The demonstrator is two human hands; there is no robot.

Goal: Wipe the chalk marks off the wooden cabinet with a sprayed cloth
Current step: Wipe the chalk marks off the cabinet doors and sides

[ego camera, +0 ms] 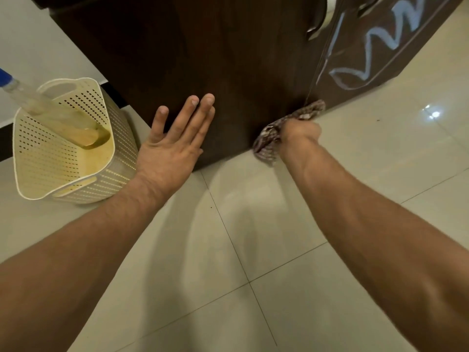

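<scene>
Cloth (269,138) is bunching in the clenched right hand (300,133), pressing the bottom edge of the wooden cabinet (228,59). The left hand (172,146) is bracing flat, fingers (195,115) straight. Chalk marks (392,44) are waiting far right, so firm overlapping strokes should be heading there.

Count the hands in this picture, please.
2. The left hand lies flat on the cabinet; the right hand grips the cloth at the cabinet's bottom edge. None seems hidden.
</scene>
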